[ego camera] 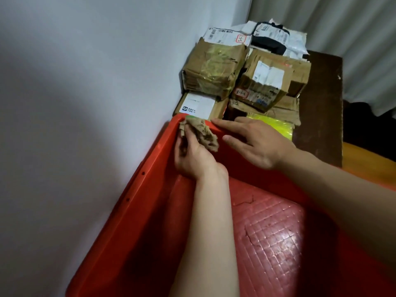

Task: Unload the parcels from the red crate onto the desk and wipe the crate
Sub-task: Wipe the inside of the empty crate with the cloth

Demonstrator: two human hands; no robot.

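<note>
We look down into the red crate (132, 211), which stands against the white wall (85, 82) with its far end butted up to the dark bench (319, 116). Our left hand (192, 159) reaches into the far left corner of the crate. Its fingers (186, 138) are curled round a crumpled brown rag (203, 131) and hold it against the inner wall, just under the rim. Part of the rag bunches up over the rim itself.

Our right hand (257, 142) lies just beside the left one, on the crate's far edge. Its fingers (227, 125) are straight and spread, gripping nothing, with the index finger along the rim and its tip near the rag.

The crate's gridded floor shows glossy, with a few scuffed cracks.

The parcels (216, 71) sit stacked on the bench beyond the crate. They are taped brown cartons with white labels, and white and black mailing bags lie at the back. A yellow-green packet (276, 125) lies at the front of the pile, just behind our right hand. A pale curtain (342, 28) hangs behind the bench.
</note>
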